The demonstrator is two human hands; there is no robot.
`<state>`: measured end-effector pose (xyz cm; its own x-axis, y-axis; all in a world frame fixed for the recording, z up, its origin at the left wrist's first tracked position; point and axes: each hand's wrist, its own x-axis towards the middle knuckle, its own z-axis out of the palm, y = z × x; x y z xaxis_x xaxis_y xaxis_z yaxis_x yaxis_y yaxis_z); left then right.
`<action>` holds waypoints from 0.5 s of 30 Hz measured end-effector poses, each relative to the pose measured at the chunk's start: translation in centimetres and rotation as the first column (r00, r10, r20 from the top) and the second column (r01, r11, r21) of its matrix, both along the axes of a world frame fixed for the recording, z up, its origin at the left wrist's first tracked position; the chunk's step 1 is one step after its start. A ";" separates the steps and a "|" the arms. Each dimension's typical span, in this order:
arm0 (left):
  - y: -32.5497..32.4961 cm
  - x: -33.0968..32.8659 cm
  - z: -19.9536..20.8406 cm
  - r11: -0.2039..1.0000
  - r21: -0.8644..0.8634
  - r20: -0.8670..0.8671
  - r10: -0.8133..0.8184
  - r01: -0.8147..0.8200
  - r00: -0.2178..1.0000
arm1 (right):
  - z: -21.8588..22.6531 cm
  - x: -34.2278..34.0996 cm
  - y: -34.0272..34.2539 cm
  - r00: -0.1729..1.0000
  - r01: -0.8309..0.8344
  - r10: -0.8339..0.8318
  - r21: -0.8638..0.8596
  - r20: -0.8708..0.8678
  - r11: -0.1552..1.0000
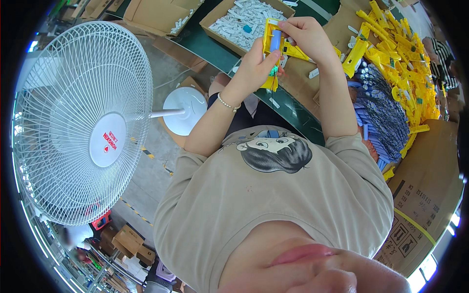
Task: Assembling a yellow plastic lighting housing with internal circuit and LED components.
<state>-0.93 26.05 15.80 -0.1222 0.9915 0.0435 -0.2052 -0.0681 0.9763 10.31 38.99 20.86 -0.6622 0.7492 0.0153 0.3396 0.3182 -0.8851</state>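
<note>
My left hand (255, 66) grips a yellow plastic casing (271, 43) with a blue part set in it, thumb pressed on its front, and a small green piece hangs below. My right hand (305, 33) holds the casing's upper right side, fingers curled over its top. Both hands are raised above the dark green table edge (293, 110). A bead bracelet (225, 103) circles my left wrist.
A cardboard box of white parts (244, 19) stands behind the hands. Heaps of yellow casings (400, 53) and blue parts (386, 117) lie at right, next to a large carton (425, 195). A white standing fan (80, 122) is at left.
</note>
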 end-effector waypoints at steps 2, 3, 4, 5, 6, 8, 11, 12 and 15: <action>0.0 0.0 0.2 0.999 -0.002 -0.165 0.033 -0.034 0.986 | 0.6 -0.1 -0.1 0.996 0.011 -0.017 0.063 0.087 0.998; 0.0 -0.1 0.3 0.997 0.002 -0.324 0.069 -0.072 0.943 | 1.1 -0.1 -0.2 0.984 0.013 -0.035 0.126 0.174 0.992; -0.1 -0.2 0.5 0.998 0.002 -0.327 0.066 -0.069 0.943 | 1.7 -0.1 -0.1 0.984 0.016 -0.038 0.126 0.172 0.992; -0.2 -0.4 0.8 0.998 -0.025 -0.315 0.045 -0.055 0.948 | 2.4 -0.1 0.0 0.941 -0.024 -0.039 0.181 0.336 0.983; -0.4 -0.6 1.0 0.998 -0.052 -0.302 0.024 -0.042 0.953 | 2.7 -0.2 0.2 0.870 -0.074 -0.049 0.228 0.490 0.971; -0.7 -1.1 0.8 0.996 -0.073 -0.201 -0.067 0.054 0.977 | 1.1 0.4 0.9 0.963 -0.149 0.087 0.234 0.256 0.961; -1.8 -1.0 0.8 0.972 -0.080 0.017 -0.219 0.220 0.975 | 0.6 1.1 2.5 0.904 -0.426 0.427 0.065 0.006 0.902; -2.3 -1.0 1.0 0.952 -0.127 0.106 -0.267 0.279 0.958 | 0.8 1.1 2.9 0.822 -0.570 0.569 -0.077 -0.031 0.818; -3.3 -0.8 -0.8 0.945 -0.014 0.275 -0.310 0.326 0.910 | 0.6 1.4 6.1 0.789 -0.614 0.611 -0.078 -0.057 0.786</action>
<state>-1.73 22.79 15.02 0.2014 0.9795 -0.0054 -0.4585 0.0991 0.8831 11.73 45.07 21.45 -0.9827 0.1852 -0.0060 0.0758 0.3721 -0.9251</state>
